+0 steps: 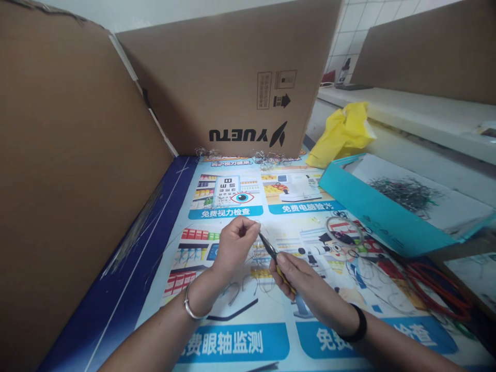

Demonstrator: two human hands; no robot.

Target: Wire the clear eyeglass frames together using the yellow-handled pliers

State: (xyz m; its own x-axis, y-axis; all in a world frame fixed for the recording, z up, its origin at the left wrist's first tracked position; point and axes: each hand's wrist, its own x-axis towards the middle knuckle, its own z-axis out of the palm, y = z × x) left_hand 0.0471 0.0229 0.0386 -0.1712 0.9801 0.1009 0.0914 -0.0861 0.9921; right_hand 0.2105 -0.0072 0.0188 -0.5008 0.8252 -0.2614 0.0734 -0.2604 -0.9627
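Observation:
My right hand is wrapped around needle-nose pliers with dark jaws and yellow handles. The jaw tips point up and to the left, right beside the fingertips of my left hand. That hand is closed in a pinch on what looks like a thin wire, mostly hidden by the fingers. Below and between the hands, loose thin wires lie across a printed poster mat. Whether the pliers' jaws grip the wire is too small to tell.
Cardboard panels stand at the left and back. On the right, a turquoise box holds a heap of small dark wire pieces. Behind it sits a yellow plastic bag. Coils of red wire and a pale wire coil lie nearby.

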